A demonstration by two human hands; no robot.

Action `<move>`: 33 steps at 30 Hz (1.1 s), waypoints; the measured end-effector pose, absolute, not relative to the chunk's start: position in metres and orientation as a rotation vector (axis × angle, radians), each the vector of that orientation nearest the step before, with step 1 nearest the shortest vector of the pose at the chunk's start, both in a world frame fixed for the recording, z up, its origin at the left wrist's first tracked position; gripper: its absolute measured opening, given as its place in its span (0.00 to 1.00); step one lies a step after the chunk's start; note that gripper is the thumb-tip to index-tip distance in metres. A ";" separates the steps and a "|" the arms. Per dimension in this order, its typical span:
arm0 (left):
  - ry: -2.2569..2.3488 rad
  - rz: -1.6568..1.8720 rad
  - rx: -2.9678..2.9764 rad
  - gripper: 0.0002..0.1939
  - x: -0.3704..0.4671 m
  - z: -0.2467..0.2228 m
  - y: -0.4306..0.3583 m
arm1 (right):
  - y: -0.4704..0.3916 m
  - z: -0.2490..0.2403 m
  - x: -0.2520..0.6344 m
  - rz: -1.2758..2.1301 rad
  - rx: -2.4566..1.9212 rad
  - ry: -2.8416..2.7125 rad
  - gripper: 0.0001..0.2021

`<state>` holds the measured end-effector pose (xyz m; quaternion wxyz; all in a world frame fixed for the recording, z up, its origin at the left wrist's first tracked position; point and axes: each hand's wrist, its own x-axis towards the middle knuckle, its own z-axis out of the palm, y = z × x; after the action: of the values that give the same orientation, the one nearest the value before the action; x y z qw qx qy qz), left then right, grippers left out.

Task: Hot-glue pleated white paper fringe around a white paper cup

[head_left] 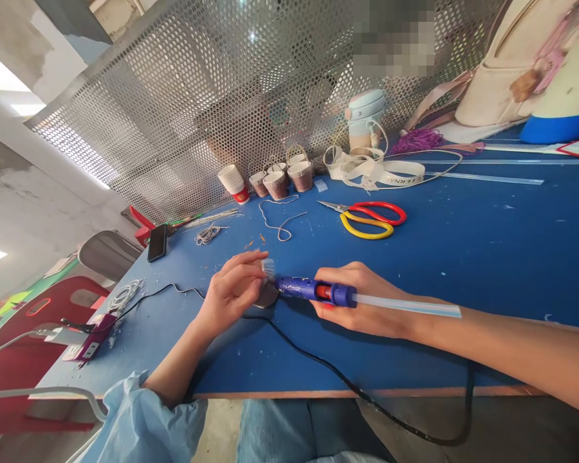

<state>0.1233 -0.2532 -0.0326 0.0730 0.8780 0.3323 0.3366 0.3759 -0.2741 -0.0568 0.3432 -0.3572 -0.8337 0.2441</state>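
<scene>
My right hand is wrapped round a blue hot glue gun with a red part inside. A clear glue stick sticks out of its back end, over my wrist. The gun's nozzle points left, close to the fingers of my left hand. My left hand is closed, its fingertips pinching a small pale ribbed piece. Beneath those fingers is a small rounded greyish thing, partly hidden, which may be a little cup. Whether the nozzle touches either thing, I cannot tell.
Scissors with red and yellow handles lie beyond my hands. Small baskets and stacked paper cups stand near a perforated metal screen. A black cord loops over the table's front edge. A phone lies left.
</scene>
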 end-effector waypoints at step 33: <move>1.053 1.023 2.617 0.07 0.125 -0.034 -0.254 | -0.276 -0.052 0.370 0.724 -0.984 -2.100 0.07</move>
<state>0.1254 -0.2539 -0.0338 0.0704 0.8699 0.3501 0.3402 0.3696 -0.2758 -0.0517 0.3488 -0.3795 -0.8101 0.2793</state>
